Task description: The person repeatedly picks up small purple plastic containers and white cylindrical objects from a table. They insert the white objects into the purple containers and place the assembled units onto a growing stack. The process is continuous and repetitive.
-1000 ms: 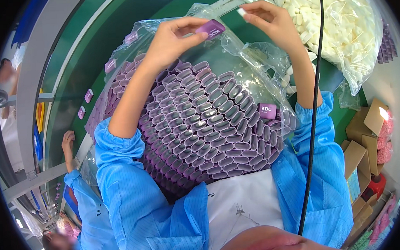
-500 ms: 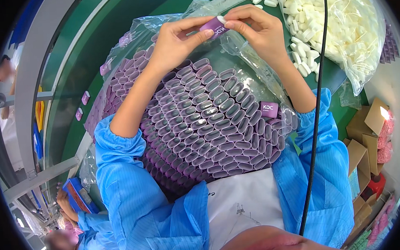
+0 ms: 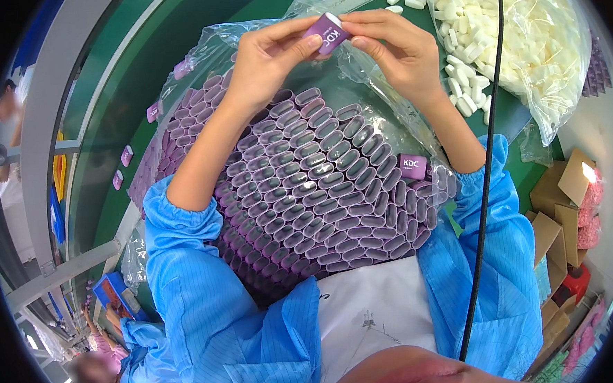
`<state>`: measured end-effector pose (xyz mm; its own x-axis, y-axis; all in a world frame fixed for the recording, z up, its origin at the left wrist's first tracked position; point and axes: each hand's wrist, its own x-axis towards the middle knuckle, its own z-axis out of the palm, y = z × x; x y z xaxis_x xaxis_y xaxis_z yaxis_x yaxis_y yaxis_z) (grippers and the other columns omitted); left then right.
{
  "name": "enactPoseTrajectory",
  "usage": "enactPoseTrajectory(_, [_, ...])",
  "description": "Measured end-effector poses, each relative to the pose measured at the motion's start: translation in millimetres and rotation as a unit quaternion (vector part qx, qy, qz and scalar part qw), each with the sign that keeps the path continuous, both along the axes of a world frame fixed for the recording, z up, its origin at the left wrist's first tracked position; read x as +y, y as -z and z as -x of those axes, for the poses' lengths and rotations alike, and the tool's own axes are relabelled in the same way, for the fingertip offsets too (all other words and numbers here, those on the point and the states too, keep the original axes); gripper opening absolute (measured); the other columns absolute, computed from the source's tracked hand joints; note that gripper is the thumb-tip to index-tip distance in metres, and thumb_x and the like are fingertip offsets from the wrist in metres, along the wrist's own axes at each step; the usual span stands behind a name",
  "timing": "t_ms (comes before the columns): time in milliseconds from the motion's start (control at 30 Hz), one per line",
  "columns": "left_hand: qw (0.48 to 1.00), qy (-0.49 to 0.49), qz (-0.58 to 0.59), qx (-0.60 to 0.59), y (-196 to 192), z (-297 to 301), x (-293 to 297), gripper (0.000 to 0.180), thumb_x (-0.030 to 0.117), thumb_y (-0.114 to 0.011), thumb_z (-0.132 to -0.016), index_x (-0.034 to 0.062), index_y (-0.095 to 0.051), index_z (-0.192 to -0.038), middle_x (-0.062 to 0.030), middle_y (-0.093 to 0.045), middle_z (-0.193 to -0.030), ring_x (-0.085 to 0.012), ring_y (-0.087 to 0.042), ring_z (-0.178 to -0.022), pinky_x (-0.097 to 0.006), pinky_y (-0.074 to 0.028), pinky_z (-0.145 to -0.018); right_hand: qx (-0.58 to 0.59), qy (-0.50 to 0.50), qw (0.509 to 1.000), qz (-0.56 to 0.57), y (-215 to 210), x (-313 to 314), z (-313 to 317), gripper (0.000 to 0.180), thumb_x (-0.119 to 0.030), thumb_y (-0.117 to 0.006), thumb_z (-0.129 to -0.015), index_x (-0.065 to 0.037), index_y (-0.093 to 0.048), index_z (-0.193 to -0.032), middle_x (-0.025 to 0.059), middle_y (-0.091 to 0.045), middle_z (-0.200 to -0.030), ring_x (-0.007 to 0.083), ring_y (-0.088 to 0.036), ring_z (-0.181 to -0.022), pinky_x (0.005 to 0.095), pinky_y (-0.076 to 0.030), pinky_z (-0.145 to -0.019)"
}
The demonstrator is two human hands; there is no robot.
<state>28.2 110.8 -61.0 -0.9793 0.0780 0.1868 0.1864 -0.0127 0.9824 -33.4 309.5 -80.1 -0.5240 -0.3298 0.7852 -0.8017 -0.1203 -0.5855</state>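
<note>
My left hand (image 3: pixel 272 58) is closed on a small purple oblong case (image 3: pixel 327 36), its thumb on the front face. A white piece (image 3: pixel 333 19) shows at the case's upper end. My right hand (image 3: pixel 400 55) is beside it, forefinger at the case's upper right edge. Its thumb is apart from the forefinger and off the case. Below both hands stand many hollow purple sleeves (image 3: pixel 305 171), packed in rows with their oval openings up. One purple case (image 3: pixel 412 166) lies on its side at the right of these rows.
A clear bag (image 3: pixel 521 48) of white oblong pieces stands at the upper right, with loose pieces (image 3: pixel 464 86) beside it. A black cable (image 3: pixel 486 175) hangs across the right side. Open cardboard boxes (image 3: pixel 556 192) stand at right. Another person's blue sleeve (image 3: pixel 145 356) shows at lower left.
The case has turned more upright in my left hand. The white piece sits at its upper end, and my right thumb has come away. Loose purple cases at left have shifted slightly leftward.
</note>
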Motion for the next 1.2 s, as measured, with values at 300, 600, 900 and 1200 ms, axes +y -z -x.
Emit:
enactPoseTrajectory(300, [0.937, -0.147, 0.317, 0.029, -15.9, 51.2, -91.6, 0.031, 0.017, -0.062, -0.089, 0.005, -0.064, -0.118, -0.0074, -0.068, -0.103, -0.0138, -0.063, -0.09, -0.027, -0.048, -0.081, 0.006, 0.196, 0.974, -0.113, 6.3, 18.7, 46.6, 0.015, -0.009, -0.067, -0.081, -0.005, -0.071, -0.095, 0.0111, -0.068, -0.089, 0.0249, -0.065, -0.079, 0.034, -0.051, -0.071])
enactPoseTrajectory(600, [0.752, -0.242, 0.61, -0.064, 37.9, 78.0, -189.5, 0.033, 0.022, -0.065, -0.083, 0.0111, -0.067, -0.114, -0.0125, -0.063, -0.114, -0.0257, -0.058, -0.101, -0.034, -0.046, -0.085, 0.088, 0.255, 0.903, -0.335, 45.2, 39.9, 94.4, 0.011, -0.006, -0.062, -0.08, -0.003, -0.069, -0.088, 0.0162, -0.064, -0.085, 0.0337, -0.062, -0.08, 0.0424, -0.049, -0.075])
enactPoseTrajectory(900, [0.736, 0.016, 0.668, 0.107, -31.2, 9.6, -54.9, 0.027, 0.027, -0.079, -0.068, 0.0081, -0.071, -0.084, -0.0056, -0.052, -0.112, -0.0263, -0.043, -0.106, -0.037, -0.042, -0.092, 0.009, 0.211, 0.901, -0.378, 34.9, 41.3, 83.9, 0.012, -0.009, -0.064, -0.079, -0.003, -0.066, -0.09, 0.0161, -0.063, -0.084, 0.0345, -0.062, -0.081, 0.0432, -0.049, -0.075])
enactPoseTrajectory(1200, [0.89, 0.023, 0.45, 0.069, -32.8, 17.0, -31.1, 0.024, 0.018, -0.076, -0.075, 0.0046, -0.071, -0.094, -0.0049, -0.064, -0.099, -0.0189, -0.056, -0.095, -0.033, -0.046, -0.087, -0.05, 0.144, 0.962, -0.228, 9.7, 27.6, 51.7, 0.014, -0.012, -0.067, -0.08, -0.005, -0.069, -0.092, 0.0098, -0.067, -0.084, 0.0223, -0.065, -0.08, 0.0338, -0.051, -0.073])
